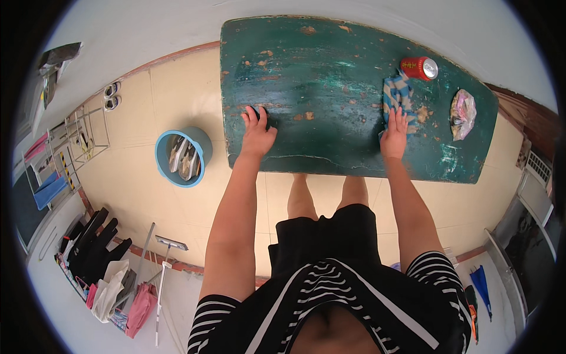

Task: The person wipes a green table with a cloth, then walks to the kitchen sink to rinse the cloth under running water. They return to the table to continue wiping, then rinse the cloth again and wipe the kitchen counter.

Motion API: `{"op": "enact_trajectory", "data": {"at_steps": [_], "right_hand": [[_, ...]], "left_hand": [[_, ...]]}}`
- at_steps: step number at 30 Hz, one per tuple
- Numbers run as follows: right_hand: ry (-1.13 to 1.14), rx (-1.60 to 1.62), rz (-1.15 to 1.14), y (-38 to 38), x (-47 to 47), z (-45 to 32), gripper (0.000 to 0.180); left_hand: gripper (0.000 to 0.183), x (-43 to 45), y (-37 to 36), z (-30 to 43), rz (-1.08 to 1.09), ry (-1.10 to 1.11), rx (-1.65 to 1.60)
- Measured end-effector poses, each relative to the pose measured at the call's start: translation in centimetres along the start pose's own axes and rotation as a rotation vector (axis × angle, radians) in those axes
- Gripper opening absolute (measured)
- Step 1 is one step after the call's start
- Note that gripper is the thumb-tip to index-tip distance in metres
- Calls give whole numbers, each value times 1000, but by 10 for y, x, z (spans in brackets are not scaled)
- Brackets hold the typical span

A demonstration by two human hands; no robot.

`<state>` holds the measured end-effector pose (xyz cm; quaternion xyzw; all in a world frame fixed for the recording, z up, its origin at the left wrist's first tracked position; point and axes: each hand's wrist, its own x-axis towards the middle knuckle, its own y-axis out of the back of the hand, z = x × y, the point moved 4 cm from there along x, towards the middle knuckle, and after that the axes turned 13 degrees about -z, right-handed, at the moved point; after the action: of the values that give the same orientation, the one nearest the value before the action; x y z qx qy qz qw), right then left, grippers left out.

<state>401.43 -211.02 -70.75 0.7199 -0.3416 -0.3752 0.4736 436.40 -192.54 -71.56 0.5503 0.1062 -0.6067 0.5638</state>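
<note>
A worn green tabletop (336, 132) with chipped paint lies before me. My left hand (258, 132) rests near its left side, palm down with fingers apart, holding nothing that I can see. Flat on a blue and pale striped cloth (399, 90) is my right hand (394, 135), fingers stretched out; whether it grips any of the cloth cannot be told. The cloth is crumpled, and its upper end reaches a red drink can (415, 68) lying on its side. Farther right sits a knotted clear plastic bag (463, 115) with pinkish contents.
A blue bucket (206, 146) with shoes in it stands on the tiled floor left of the table. A wall runs along the table's far edge. Hanging clothes (95, 252) and a flat mop (171, 243) are at lower left, a blue umbrella (481, 287) at lower right.
</note>
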Motion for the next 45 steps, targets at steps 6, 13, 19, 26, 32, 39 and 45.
{"op": "enact_trajectory", "data": {"at_steps": [6,13,19,26,32,39,45], "right_hand": [[73,347,38,-44,-23,-141,60],[709,479,-418,-90,-96,-180,41],[283,157,-190,11,-105,105,57],[-447,196,148,50,-124,259,62],[198,382,-147,28,-99,142,46],[439,154,-139,73,-107,314,37],[-427,-44,123,139,-108,560,50]], "left_hand": [[70,19,-5,-20,-53,-58,-12],[60,28,12,-42,-4,-47,-127],[44,2,-11,56,351,-61,213],[45,-6,-145,340,-6,-470,-297],[71,-3,-220,558,151,-827,148],[60,50,-270,642,163,-698,671],[31,58,-246,640,225,-796,390]]}}
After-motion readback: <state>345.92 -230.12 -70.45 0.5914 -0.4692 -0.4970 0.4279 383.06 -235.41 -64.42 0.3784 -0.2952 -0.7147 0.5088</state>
